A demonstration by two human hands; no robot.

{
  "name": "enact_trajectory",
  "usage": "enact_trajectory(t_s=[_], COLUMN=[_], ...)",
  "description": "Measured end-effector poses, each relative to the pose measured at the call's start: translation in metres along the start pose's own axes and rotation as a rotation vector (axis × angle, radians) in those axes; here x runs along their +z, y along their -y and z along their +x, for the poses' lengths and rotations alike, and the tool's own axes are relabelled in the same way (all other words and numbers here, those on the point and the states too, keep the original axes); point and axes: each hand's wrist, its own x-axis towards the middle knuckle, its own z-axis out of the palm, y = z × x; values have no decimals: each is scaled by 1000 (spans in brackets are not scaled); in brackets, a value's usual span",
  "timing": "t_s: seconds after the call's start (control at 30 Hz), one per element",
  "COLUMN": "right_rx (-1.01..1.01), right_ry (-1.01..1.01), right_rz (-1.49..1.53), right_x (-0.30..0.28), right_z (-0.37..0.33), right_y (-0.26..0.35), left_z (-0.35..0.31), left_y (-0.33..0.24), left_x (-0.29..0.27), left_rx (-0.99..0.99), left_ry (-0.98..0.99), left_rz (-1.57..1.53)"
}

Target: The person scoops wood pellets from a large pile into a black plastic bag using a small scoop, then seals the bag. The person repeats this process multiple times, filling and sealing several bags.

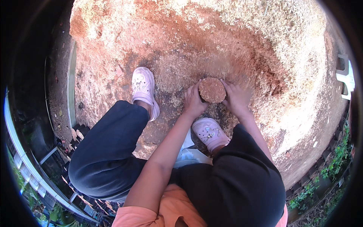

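Between my hands is a round pot (212, 90), its top level with brown, crumbly material like husk or coir. My left hand (194, 100) curves around its left side. From the other side, my right hand (236, 97) closes on it, a little smeared by motion. The pot's sides are mostly hidden by my fingers, and whether it touches the ground I cannot tell. All around it lies a bed of loose, reddish-brown husk (177, 72), sunlit at the top and right.
My pink clogs, left (143, 85) and right (210, 131), stand on the husk. Under me sits something pale blue-white (189, 157), partly covered by my legs. A pale board (71, 85) edges the bed at left; a grey hollow block (345, 76) stands far right, green plants (336, 160) below it.
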Motion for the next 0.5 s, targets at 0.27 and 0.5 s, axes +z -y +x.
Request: enact_trajectory(t_s=[0.27, 0.5], right_rx=[-98, -72], right_ry=[-43, 27], right_rz=[60, 479], right_x=[-32, -100], right_z=[12, 12], right_y=[3, 38], left_z=[6, 3], left_y=[-21, -55], left_x=[-32, -81], left_rx=[116, 213], left_ry=[-14, 46], left_rz=[-6, -621])
